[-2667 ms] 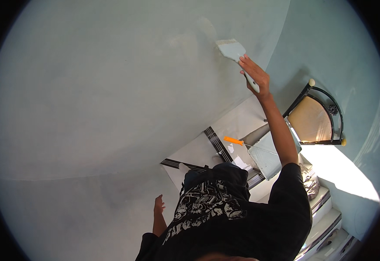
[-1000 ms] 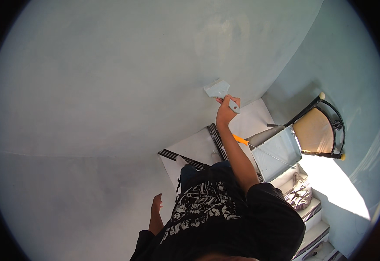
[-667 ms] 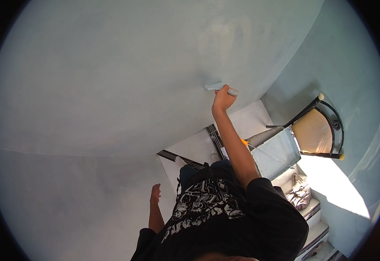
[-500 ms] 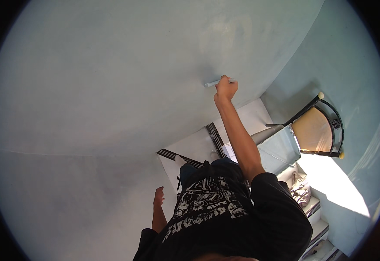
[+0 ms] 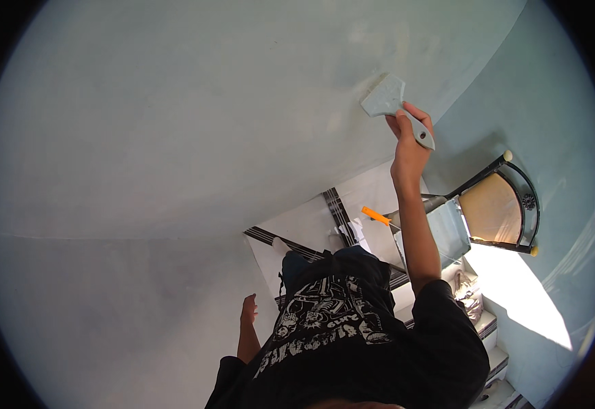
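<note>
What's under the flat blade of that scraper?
The scraper, held in the right hand, lies with its blade flat against the pale blue wall. Around the blade the wall shows lighter patches. The bit of wall right beneath the blade is covered, so it cannot be seen.

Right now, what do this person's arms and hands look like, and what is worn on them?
Both hands, right hand and left hand, are bare: no gloves, rings or watch visible. Forearms are uncovered. A black T-shirt with a white graphic print covers the torso; its short black sleeve ends near the right elbow.
</note>
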Demonstrator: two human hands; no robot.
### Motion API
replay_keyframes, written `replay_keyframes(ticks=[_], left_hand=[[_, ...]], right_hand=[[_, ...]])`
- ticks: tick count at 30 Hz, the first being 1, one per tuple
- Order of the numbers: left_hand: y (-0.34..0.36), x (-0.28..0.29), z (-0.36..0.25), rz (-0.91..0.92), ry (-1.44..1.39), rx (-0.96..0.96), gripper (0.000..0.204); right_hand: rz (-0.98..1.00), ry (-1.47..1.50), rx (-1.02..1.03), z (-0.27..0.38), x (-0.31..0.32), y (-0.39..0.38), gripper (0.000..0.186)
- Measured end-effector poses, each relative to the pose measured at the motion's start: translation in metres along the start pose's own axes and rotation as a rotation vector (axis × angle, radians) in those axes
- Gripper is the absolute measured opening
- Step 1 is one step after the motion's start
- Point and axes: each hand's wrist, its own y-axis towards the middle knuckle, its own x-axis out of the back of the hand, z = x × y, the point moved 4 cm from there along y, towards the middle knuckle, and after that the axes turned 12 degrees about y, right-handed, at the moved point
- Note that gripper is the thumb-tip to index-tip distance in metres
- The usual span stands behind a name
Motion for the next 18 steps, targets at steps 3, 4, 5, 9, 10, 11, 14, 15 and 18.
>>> replay_keyframes(ticks=[3,4,5,9,10,11,14,15,18], left_hand=[[0.002,0.001,-0.008,0.013,0.037,-0.026,0.077],[0.004,0.0,-0.012,0.008,0.062,-0.018,0.075],[0.006,-0.001,-0.017,0.015,0.066,-0.016,0.075],[0.009,-0.008,-0.036,0.026,0.058,-0.07,0.073],[0.007,-0.009,-0.042,0.013,0.056,-0.098,0.073],[0.004,-0.01,-0.04,0.013,0.053,-0.096,0.073],[-0.002,-0.016,-0.036,0.015,-0.007,-0.138,0.073],[-0.002,-0.016,-0.03,0.014,-0.003,-0.122,0.074],[-0.002,-0.015,-0.011,0.017,0.014,-0.031,0.075]], right_hand=[[0.148,-0.278,0.578,0.064,-0.03,0.0,0.027],[0.243,-0.382,0.917,0.075,-0.044,-0.003,0.031],[0.243,-0.391,0.918,0.07,-0.051,0.007,0.031],[0.598,-0.508,1.252,0.026,-0.068,0.02,0.048],[0.697,-0.624,1.213,0.004,-0.066,0.02,0.051],[0.701,-0.622,1.212,-0.016,-0.058,0.021,0.051],[0.73,-0.534,1.188,-0.064,-0.032,0.026,0.051],[0.747,-0.53,1.184,-0.075,-0.024,0.023,0.047],[0.776,-0.533,1.142,-0.111,0.004,0.012,0.046]])
